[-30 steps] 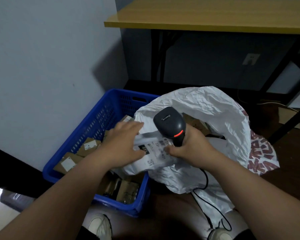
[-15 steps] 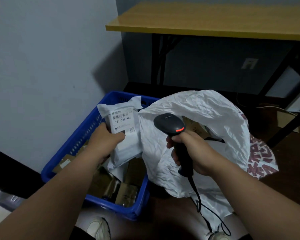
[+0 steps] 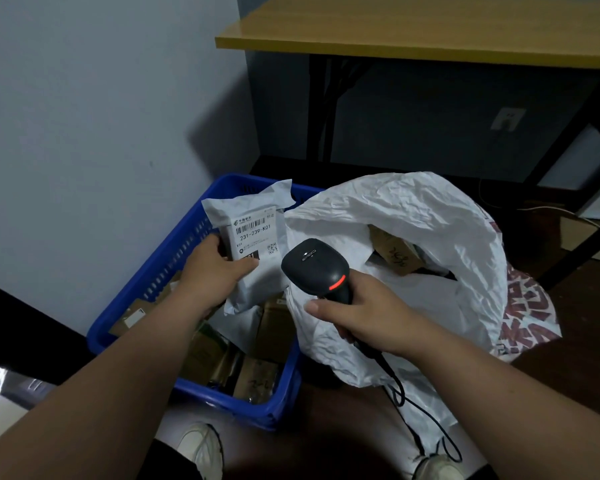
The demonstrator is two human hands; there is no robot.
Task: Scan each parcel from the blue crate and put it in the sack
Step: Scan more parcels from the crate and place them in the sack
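Fingers of your left hand (image 3: 210, 271) gripped the parcel (image 3: 257, 252) upright, label facing you. Your right hand (image 3: 364, 311) clasped the scanner (image 3: 317, 268), its head aimed at the label.

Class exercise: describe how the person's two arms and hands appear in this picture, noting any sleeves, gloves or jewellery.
Both forearms are bare up to the picture's lower edge, so no sleeves show. The left hand and the right hand wear no gloves. No rings, watch or wristband can be seen on either one. The nails that show look short and unpainted.
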